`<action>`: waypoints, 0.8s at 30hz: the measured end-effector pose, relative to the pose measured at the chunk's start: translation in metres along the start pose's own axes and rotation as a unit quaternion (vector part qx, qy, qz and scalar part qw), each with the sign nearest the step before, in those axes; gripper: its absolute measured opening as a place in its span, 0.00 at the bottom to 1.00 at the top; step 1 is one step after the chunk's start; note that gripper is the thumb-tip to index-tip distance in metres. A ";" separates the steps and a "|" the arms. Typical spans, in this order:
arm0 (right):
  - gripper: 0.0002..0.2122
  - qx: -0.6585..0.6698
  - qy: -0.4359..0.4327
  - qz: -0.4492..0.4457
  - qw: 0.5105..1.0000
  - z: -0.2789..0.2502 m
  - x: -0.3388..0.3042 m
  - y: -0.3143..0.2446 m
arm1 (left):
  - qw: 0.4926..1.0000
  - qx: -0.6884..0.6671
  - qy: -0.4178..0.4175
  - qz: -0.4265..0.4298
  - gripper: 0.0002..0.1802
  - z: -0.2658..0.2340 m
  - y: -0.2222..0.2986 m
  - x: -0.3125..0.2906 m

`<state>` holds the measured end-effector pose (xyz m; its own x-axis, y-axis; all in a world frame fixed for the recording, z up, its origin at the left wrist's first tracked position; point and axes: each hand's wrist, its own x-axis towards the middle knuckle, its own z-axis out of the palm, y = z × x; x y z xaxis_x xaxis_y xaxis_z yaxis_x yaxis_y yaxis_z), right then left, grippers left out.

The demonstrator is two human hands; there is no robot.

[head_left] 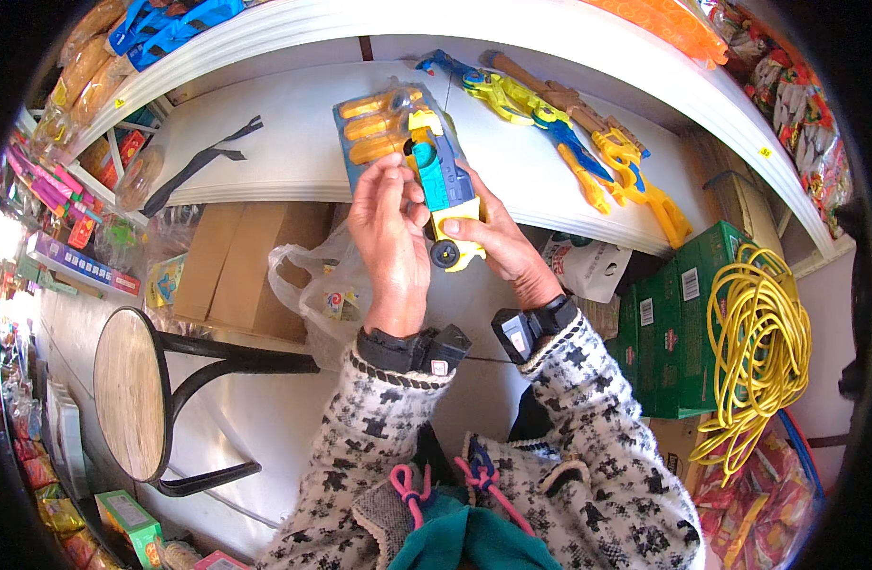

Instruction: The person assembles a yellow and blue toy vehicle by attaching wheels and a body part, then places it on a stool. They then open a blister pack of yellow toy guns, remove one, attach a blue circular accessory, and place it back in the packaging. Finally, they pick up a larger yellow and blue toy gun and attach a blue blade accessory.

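My right hand (pixel 502 233) grips a toy truck (pixel 443 185) in yellow, blue and teal, with a black wheel at its near end. Its thumb lies across the yellow near part. Along the truck's left side is my left hand (pixel 388 228), its fingers bent and closed near the teal part; what they pinch, if anything, is hidden. Just behind the truck, a blister pack (pixel 368 128) with several orange-yellow pieces on a blue backing rests on the white shelf (pixel 298 157).
Yellow and blue toy guns (pixel 540 114) lie on the shelf's right side, a dark strap (pixel 200 166) on its left. Below are a cardboard box (pixel 251 266), a plastic bag (pixel 312 285) and a round-seated stool (pixel 132 394). A yellow cable coil (pixel 759 351) hangs by green boxes (pixel 669 323).
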<state>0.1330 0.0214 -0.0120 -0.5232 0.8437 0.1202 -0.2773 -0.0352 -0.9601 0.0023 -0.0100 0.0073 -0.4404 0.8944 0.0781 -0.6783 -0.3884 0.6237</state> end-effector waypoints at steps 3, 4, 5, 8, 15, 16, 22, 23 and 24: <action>0.45 0.002 -0.025 -0.016 1.000 -0.001 0.002 0.000 | 0.982 0.181 -0.009 0.061 0.11 -0.005 0.010 0.006; 0.44 0.001 -0.040 -0.022 0.999 -0.003 0.003 -0.001 | 0.976 0.197 -0.065 0.069 0.18 -0.006 0.014 0.008; 0.44 0.003 -0.052 -0.022 0.998 -0.005 0.004 -0.003 | 0.976 0.180 -0.117 0.023 0.28 -0.009 0.017 0.009; 0.42 -0.076 -0.068 -0.015 0.995 -0.007 0.001 -0.007 | 0.953 0.199 -0.224 -0.049 0.39 -0.019 0.027 0.014; 0.28 -0.105 -0.082 0.109 0.985 -0.032 -0.014 0.033 | 0.971 0.162 -0.171 -0.038 0.36 -0.046 0.030 0.033; 0.25 -0.124 -0.128 0.186 0.966 -0.046 -0.018 0.046 | 0.978 0.162 -0.133 -0.018 0.36 -0.050 0.030 0.036; 0.11 -0.582 -0.290 0.215 0.729 -0.043 -0.121 0.220 | 0.971 0.219 -0.091 -0.030 0.33 -0.043 0.013 0.033; 0.13 -0.531 -0.165 0.287 0.780 -0.037 -0.138 0.247 | 0.970 0.229 -0.080 -0.030 0.32 -0.041 0.012 0.031; 0.13 -0.509 -0.102 0.321 0.792 -0.035 -0.153 0.270 | 0.971 0.223 -0.080 -0.033 0.30 -0.039 0.010 0.027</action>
<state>0.1662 -0.0981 -0.2985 -0.4407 0.7195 -0.5367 0.8377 0.1147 -0.5340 -0.0390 0.0017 -0.0149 -0.2836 0.9510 0.1235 -0.3643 -0.2260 0.9034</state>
